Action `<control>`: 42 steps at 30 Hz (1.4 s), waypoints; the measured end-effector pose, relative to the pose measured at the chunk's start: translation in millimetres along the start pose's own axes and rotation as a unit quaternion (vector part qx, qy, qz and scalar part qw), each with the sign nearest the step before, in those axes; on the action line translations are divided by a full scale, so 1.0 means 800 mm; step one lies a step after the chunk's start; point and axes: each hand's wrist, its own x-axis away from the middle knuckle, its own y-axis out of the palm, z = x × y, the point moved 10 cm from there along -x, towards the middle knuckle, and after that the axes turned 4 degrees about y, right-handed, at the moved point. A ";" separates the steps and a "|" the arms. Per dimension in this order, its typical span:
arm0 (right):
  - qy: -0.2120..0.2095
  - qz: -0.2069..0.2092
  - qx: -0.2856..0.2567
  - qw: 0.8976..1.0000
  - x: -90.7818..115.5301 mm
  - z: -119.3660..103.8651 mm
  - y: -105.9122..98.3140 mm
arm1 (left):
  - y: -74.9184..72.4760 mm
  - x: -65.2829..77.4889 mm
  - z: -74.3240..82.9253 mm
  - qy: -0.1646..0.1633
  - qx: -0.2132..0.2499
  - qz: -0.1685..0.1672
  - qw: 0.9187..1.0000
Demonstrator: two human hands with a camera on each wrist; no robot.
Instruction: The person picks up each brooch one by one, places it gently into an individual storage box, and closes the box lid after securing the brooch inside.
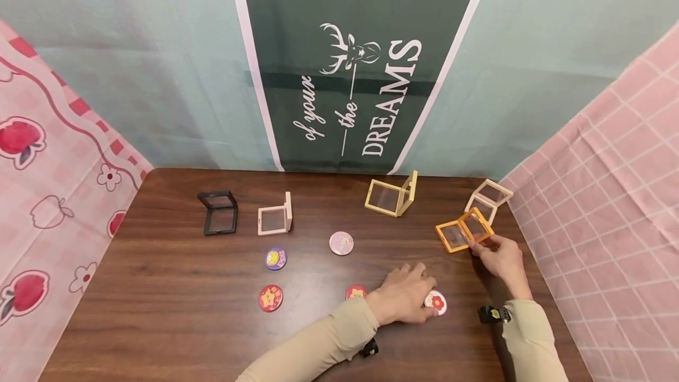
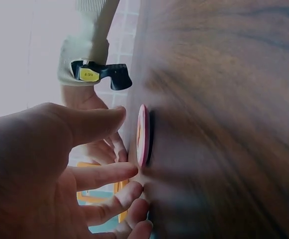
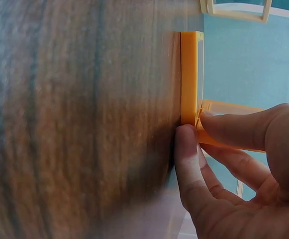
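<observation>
My right hand [image 1: 501,258] pinches the hinge side of an orange hinged display case [image 1: 454,236] between thumb and fingers; the case stands unfolded, its clear-windowed lid raised. In the right wrist view, the case's orange edge [image 3: 189,79] lies against the table, with the thumb at its hinge. My left hand [image 1: 405,296] hovers low over the table, thumb and fingers spread on either side of a white round badge with a red flower [image 1: 437,303]. In the left wrist view that badge [image 2: 143,134] lies flat on the wood, and I cannot tell whether the fingertips touch it.
Other unfolded cases stand along the back: black [image 1: 220,221], pale pink [image 1: 273,220], yellow [image 1: 383,197] and cream [image 1: 481,208]. Round badges lie about: purple [image 1: 276,259], red star [image 1: 270,298], pink [image 1: 341,243], and another red one [image 1: 356,292] partly behind the left arm. Fabric walls border the table.
</observation>
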 end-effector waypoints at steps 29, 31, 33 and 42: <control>-0.015 -0.006 0.004 1.000 0.008 0.003 0.001 | 0.011 -0.008 0.014 -0.001 -0.025 0.016 1.000; -0.019 -0.005 0.003 1.000 0.007 0.003 0.000 | 0.009 -0.008 0.015 0.005 -0.010 0.025 1.000; -0.022 -0.002 0.002 1.000 0.007 0.002 -0.001 | 0.008 -0.008 0.015 0.013 0.012 0.036 0.999; -0.036 0.009 -0.008 0.999 0.004 -0.001 -0.004 | -0.006 -0.007 0.013 0.052 0.103 0.088 0.989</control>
